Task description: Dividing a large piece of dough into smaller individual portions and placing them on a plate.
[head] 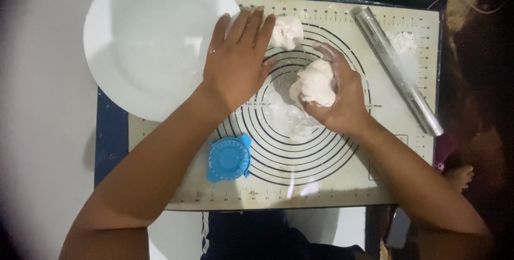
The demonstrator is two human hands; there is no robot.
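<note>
upper left, one white plate (144, 51), a bit of dough on its far rim. left hand (235, 62) flat at mid frame, fingers together, tips touching one small dough piece (287, 31). lower centre, one blue dumpling press (228, 158). right hand (340, 91) clamped round the big dough lump (316, 84) over the mat (332, 185) rings; best squeeze evenly, keep it floured. upper right, one steel rolling pin (399, 70).

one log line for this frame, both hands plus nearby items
left hand: flat, fingertips on small dough piece | right hand: gripping dough lump | mat: blue press mould, rolling pin | white plate: upper left
</note>
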